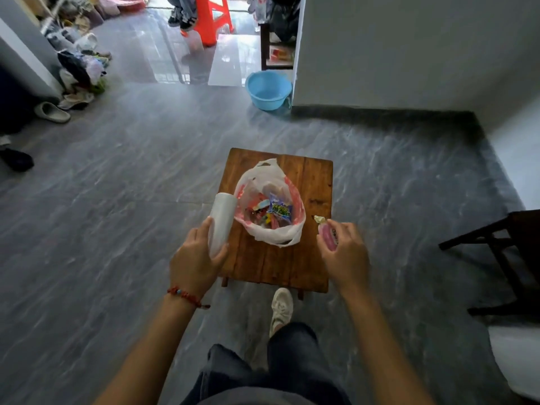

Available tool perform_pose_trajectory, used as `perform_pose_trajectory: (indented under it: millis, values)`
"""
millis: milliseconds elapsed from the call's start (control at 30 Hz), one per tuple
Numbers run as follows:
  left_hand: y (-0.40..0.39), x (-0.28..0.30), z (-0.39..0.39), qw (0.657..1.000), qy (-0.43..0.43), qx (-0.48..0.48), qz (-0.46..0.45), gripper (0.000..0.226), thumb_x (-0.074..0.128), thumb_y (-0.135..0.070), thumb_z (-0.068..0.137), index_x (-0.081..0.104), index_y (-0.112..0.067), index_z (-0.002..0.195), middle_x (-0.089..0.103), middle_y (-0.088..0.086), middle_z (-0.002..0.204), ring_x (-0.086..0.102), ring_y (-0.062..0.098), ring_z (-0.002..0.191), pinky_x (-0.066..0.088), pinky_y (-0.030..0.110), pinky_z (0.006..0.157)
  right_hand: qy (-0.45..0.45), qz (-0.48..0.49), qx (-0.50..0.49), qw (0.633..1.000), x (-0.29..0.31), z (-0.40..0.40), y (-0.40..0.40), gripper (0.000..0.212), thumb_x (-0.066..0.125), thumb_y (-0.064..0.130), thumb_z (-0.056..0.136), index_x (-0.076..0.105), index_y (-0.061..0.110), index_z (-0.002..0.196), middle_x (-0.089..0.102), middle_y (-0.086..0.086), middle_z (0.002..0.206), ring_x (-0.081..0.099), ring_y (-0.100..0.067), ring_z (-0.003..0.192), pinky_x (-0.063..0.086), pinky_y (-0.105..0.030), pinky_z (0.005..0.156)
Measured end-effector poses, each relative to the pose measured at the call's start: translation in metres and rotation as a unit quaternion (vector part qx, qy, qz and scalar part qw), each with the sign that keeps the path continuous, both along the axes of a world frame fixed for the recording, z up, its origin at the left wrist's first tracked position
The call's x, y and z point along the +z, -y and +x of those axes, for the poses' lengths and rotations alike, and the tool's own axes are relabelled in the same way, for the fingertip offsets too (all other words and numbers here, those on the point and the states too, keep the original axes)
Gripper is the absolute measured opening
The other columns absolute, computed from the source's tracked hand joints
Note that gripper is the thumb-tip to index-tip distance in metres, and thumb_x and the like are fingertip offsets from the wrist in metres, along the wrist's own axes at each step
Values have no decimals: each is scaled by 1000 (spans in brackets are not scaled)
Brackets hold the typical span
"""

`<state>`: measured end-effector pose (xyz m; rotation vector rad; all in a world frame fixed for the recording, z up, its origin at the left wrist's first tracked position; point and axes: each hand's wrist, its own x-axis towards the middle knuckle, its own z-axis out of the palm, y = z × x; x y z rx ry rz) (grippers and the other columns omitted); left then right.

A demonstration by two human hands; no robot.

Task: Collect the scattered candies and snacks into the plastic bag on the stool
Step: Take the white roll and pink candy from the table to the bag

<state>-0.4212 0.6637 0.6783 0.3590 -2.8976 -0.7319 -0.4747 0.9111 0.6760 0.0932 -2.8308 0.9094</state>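
I see dark trousers [263,372] and pale shoe [281,309] nearest, on grey floor [102,214]. Left hand [194,263], red bracelet [187,296] on wrist, fingers wrapped around whitish roll [221,222], over stool's left edge. Right hand [344,255] grips pink snack packet [328,236], over stool's right edge. Wooden stool [315,182] beyond, plastic bag [270,173] open on top, bright candies [279,210] inside. Farther: blue basin [267,89] by wall corner, orange stool [209,19], shoes [52,112] at left.
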Motion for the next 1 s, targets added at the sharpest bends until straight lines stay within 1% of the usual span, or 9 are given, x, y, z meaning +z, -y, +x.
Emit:
perform_pose_trajectory:
  millis: [167,300,400,467,567,667,800,867,1000]
  values:
    - [2,-8,-66,1000,9,0,-8,60,76,-15,72,50,3,123,61,27,97,62,40,72,50,43,58,9,-5,17,1000,-9,-73,6,30,66,17,82,62,5,110,62,-14,97,60,-22,79,41,-20,64]
    - [5,-20,-95,1000,30,-3,0,60,71,-23,74,50,3,123,61,26,100,62,39,77,52,45,63,36,0,25,999,-26,-106,15,32,68,16,80,62,5,109,62,-15,96,60,-24,79,42,-23,63]
    - [8,-36,-115,998,51,-19,12,61,77,-14,71,50,3,123,61,26,96,62,39,71,51,42,59,49,-2,20,999,-43,-123,25,31,68,16,80,62,5,109,61,-13,95,58,-21,78,38,-19,62]
    - [10,-48,-129,997,63,-33,14,61,78,-14,70,50,3,122,61,25,94,61,37,68,51,40,56,59,-8,13,998,-55,-131,33,30,68,14,81,62,4,109,61,-13,94,58,-22,79,39,-20,63]
    - [13,-71,-150,995,87,-54,17,61,77,-16,70,50,1,123,61,24,95,62,35,67,51,38,55,72,-7,-3,997,-76,-142,43,31,67,14,81,61,4,109,61,-14,96,58,-21,81,42,-20,64]
    - [14,-102,-170,991,107,-73,22,62,77,-18,72,50,2,124,61,23,94,62,32,67,49,33,55,91,-6,-27,995,-98,-149,50,33,68,15,80,61,5,111,61,-13,98,57,-19,84,39,-17,65]
    - [14,-148,-195,984,163,-70,29,61,72,-23,77,46,0,127,59,24,103,61,36,73,52,40,59,112,-1,-44,993,-128,-159,58,34,71,12,78,62,3,109,61,-14,95,56,-18,81,34,-12,63]
    - [10,-167,-206,982,175,-72,29,60,71,-23,77,47,-1,127,59,24,107,62,38,77,52,43,61,120,-2,-52,991,-142,-165,59,34,71,11,77,62,2,109,61,-14,95,54,-16,80,35,-13,63]
    - [3,-200,-232,981,182,-64,28,60,68,-29,80,45,-5,130,59,19,109,60,32,84,50,36,63,124,-5,-61,990,-164,-176,61,31,70,11,78,62,3,108,61,-14,95,54,-13,80,34,-8,65]
